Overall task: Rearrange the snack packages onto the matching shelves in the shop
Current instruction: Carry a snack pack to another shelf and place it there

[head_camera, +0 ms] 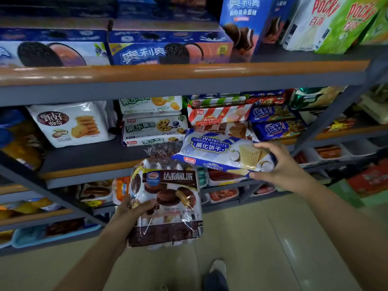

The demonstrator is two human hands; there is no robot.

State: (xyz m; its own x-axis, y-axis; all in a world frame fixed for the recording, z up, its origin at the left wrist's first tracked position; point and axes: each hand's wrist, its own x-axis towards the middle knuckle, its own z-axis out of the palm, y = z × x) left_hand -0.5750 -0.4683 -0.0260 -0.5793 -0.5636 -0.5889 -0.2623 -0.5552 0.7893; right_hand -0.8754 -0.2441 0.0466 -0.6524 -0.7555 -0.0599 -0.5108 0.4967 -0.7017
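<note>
Two packs held at once, so mid-sort. Blue wafer pack gripped at its right end by right hand, fingers wrapped over top edge, thumb under; pack hangs just in front of wafer stack on middle shelf. Chocolate pie bag clamped at its left edge by left hand, held low over floor, below shelf edge. Looks like placing step: wafer pack probably gets slid on top of matching red and brown ones, kept flat. Pie bag's home spot not yet picked out; can't be told from here.
</note>
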